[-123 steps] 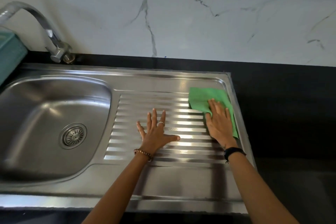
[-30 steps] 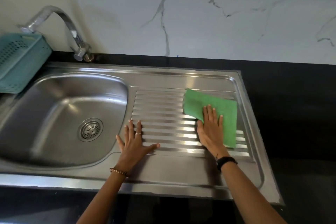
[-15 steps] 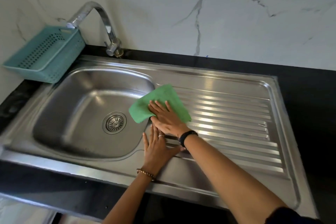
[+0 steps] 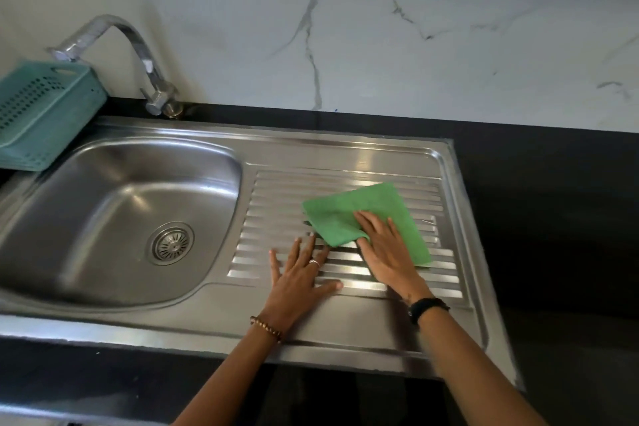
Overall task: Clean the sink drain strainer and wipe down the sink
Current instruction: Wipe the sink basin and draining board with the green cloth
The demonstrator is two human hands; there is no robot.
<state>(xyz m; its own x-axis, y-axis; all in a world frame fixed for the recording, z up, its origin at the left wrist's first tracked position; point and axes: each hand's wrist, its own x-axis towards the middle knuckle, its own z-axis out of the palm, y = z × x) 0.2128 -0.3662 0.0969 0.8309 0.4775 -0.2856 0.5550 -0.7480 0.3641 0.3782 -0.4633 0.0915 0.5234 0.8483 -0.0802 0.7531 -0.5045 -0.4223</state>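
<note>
Right hand point(image 4: 387, 252) flat on green cloth point(image 4: 349, 214) — left hand point(image 4: 297, 282) beside.

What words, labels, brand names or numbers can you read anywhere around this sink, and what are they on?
None: nothing legible shows.
Stainless steel sink: no stamp or brand visible.
Curved chrome tap: no marking.
Teal perforated plastic basket: no label.
Green square cleaning cloth: no tag.
Black wristband on the right wrist: no readable face.

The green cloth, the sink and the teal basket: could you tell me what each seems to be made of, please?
Green cloth: soft fabric, perhaps microfibre; matte, bending at its edges. Sink: probably stainless steel; brushed sheen with streaked highlights. Teal basket: looks like moulded plastic; perforated walls, dull finish.
</note>
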